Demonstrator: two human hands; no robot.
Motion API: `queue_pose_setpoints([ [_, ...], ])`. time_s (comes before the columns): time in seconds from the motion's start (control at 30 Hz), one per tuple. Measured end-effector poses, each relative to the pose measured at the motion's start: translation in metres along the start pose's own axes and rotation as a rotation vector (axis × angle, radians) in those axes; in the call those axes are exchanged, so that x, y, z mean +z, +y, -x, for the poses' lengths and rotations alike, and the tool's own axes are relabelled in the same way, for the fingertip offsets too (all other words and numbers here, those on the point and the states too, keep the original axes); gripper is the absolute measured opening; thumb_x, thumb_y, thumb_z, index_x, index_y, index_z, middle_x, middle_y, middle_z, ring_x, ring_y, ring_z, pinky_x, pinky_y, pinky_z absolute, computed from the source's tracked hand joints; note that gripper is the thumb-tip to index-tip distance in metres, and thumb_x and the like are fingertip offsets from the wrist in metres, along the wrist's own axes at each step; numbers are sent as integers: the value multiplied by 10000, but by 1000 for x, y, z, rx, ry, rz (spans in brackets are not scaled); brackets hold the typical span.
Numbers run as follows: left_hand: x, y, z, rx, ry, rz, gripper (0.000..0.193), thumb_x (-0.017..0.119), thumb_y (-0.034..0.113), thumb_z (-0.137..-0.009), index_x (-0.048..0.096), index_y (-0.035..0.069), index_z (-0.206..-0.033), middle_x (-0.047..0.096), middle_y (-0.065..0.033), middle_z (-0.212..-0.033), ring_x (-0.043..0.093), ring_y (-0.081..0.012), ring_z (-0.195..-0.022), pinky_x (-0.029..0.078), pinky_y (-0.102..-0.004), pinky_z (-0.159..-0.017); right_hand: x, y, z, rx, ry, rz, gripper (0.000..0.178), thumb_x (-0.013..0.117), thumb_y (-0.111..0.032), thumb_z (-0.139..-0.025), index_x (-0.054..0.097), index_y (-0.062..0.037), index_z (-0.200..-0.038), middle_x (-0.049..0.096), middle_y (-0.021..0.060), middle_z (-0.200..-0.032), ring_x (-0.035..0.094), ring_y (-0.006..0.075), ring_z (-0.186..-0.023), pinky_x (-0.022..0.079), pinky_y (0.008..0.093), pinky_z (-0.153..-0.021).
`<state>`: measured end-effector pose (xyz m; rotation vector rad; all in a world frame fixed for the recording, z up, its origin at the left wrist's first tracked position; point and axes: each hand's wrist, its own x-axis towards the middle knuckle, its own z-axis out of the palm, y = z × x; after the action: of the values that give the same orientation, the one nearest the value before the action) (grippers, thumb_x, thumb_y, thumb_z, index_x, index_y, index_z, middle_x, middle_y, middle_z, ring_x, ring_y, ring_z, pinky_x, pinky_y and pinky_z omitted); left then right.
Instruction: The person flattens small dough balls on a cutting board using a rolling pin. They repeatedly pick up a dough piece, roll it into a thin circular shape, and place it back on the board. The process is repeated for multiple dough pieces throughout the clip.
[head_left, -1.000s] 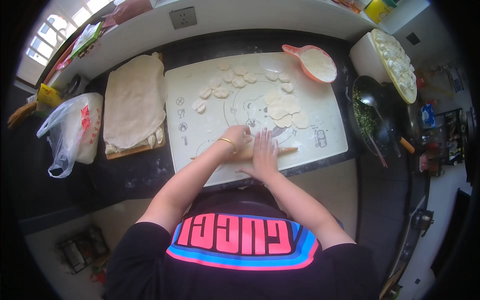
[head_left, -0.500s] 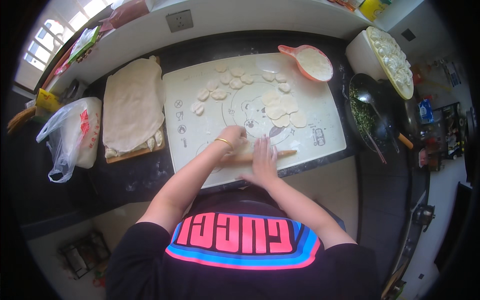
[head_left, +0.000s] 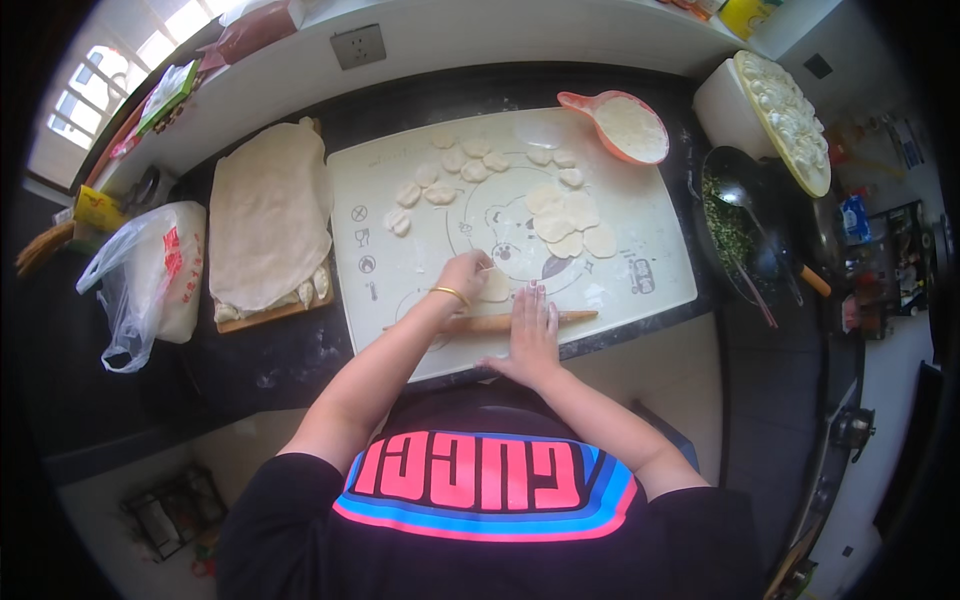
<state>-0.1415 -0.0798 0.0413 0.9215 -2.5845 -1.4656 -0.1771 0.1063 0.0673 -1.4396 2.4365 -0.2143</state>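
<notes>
My left hand (head_left: 463, 274), with a gold bangle at the wrist, pinches the far left edge of a small flattened dough wrapper (head_left: 495, 287). The wrapper lies on a pale printed kneading mat (head_left: 410, 262). Just nearer to me is a wooden rolling pin (head_left: 478, 324), lying crosswise. My right hand (head_left: 531, 340) rests flat over the pin, fingers stretched forward and not wrapped round it. Several thin round wrappers (head_left: 565, 220) overlap at the mat's right side. Farther off, several small flattened dough lumps (head_left: 472, 168) lie scattered in an arc.
A red scoop (head_left: 646, 150) of flour stands at the mat's far right corner. Right of it are a wok (head_left: 710, 230) of chopped greens and a tub (head_left: 722, 112) topped with dumplings. On the left are a dough-covered board (head_left: 265, 215) and a plastic bag (head_left: 165, 270).
The rolling pin has slipped back toward me, out from the wrapper, which now shows more fully. My left hand keeps its pinch; my right hand has shifted slightly nearer.
</notes>
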Motion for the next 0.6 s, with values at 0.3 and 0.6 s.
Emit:
queue_pose_setpoints([
  [0.3, -4, 5, -12, 137, -212, -296, 230, 636, 244, -754, 683, 30, -826, 646, -204, -805, 620, -358, -777, 493, -392, -722, -11, -1, -58, 114, 88, 44, 1331, 685, -722, -546, 81, 65, -1433, 59, 246, -1511, 52, 336, -1419, 70, 554, -1111],
  [0.6, -13, -2, -3, 81, -128, -73, 218, 640, 129, -757, 698, 24, -939, 675, -187, -849, 669, -252, -802, 508, -339, -737, -6, 0, -2, 3, -47, 22, 1371, 703, -701, -546, 20, 110, -1416, 31, 297, -1492, 9, 395, -1409, 30, 558, -1108],
])
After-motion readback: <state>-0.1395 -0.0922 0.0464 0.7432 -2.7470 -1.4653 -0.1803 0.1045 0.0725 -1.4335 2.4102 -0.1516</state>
